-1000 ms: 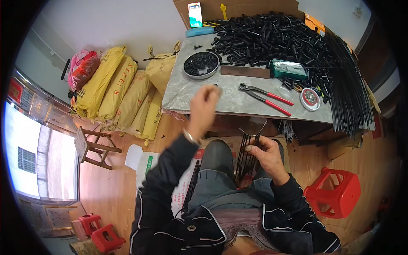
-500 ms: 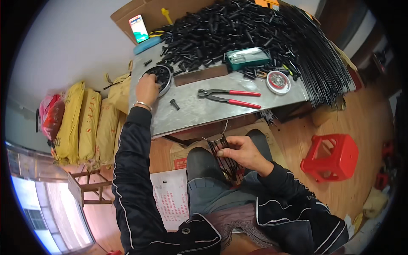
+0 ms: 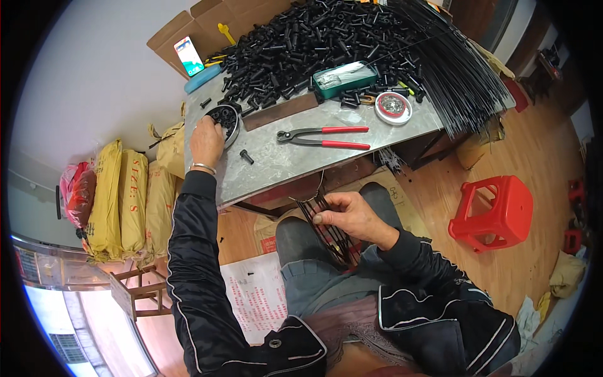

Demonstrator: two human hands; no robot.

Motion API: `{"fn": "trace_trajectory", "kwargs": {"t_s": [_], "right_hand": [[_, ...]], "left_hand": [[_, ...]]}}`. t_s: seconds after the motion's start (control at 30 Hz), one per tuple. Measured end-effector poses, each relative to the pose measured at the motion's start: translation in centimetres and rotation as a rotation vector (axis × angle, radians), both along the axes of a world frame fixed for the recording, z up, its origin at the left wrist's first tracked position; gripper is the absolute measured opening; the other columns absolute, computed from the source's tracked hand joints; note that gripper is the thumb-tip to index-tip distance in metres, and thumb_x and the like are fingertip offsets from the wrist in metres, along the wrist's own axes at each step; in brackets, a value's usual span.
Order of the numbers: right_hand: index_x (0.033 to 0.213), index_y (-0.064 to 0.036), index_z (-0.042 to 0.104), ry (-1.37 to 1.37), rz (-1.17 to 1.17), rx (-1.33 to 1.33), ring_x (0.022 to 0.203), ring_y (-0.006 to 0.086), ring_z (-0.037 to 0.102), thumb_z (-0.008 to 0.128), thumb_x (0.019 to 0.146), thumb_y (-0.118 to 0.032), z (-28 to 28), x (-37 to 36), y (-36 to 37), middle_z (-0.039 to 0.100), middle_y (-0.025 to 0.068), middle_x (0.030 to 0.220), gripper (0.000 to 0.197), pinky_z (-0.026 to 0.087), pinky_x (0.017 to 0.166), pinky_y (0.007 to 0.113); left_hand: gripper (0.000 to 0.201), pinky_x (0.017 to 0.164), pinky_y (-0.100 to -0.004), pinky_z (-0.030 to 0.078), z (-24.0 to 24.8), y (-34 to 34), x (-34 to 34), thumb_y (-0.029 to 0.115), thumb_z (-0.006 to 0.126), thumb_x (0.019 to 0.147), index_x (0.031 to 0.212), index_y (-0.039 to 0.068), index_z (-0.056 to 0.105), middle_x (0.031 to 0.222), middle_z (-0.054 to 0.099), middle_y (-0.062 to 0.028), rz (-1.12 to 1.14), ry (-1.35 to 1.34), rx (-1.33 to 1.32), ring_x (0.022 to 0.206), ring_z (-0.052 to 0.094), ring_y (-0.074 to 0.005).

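My left hand [image 3: 206, 144] reaches to a round bowl [image 3: 236, 130] of small black parts at the table's left edge. Its fingers are curled at the near side of the bowl, with the tips partly hidden. Over my lap, my right hand [image 3: 357, 218] pinches a bundle of thin black rods [image 3: 330, 239] between thumb and fingers; a bent wire sticks up from its top. A single black bolt-shaped piece [image 3: 247, 157] lies near the bowl. Farther right rest pincers [image 3: 344, 130] with red handles.
A large heap of black bolt-shaped parts [image 3: 314, 47] covers the table's back, beside long black rods [image 3: 458, 69]. A brown bar [image 3: 281, 111], green box [image 3: 345, 87] and white round dish [image 3: 394, 119] stand in front. A red stool [image 3: 493, 213] is at right, yellow sacks [image 3: 103, 201] at left.
The whole view has shifted slightly, so the table's things appear farther left. My left hand stays at the bowl, its fingers slightly moved. My right hand keeps its hold on the rods.
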State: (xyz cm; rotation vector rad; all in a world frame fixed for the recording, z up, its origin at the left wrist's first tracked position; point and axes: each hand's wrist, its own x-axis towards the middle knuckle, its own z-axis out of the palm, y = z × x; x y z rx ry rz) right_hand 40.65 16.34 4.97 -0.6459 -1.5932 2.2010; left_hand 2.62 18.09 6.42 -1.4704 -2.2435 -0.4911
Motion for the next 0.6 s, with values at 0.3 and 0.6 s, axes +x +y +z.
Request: {"fn": "trace_trajectory", "kwargs": {"t_s": [0.3,0.6], "right_hand": [[0.095,0.0016,0.067,0.001,-0.027,-0.013,0.072,0.007,0.06,0.067,0.086,-0.008,0.3,-0.1,1.0,0.066,0.002,0.083,0.013,0.049,0.066,0.023],[0.092,-0.0002,0.065,0.057,0.01,-0.033,0.064,0.0065,0.058,0.069,0.087,-0.014,0.8,-1.3,-0.2,0.063,0.0013,0.076,0.015,0.048,0.058,0.022]], "left_hand": [[0.027,0.071,-0.0278,0.049,4.6,-3.6,12.4,0.023,0.048,0.094,0.105,0.003,0.061,0.089,0.062,-0.0044,-0.48,-1.338,-0.048,0.084,0.06,-0.0125],[0.031,0.084,-0.0362,0.053,4.5,-10.6,19.7,0.023,0.055,0.096,0.116,0.0,0.06,0.109,0.062,-0.0075,-0.471,-2.057,0.091,0.095,0.062,-0.0159]]}}
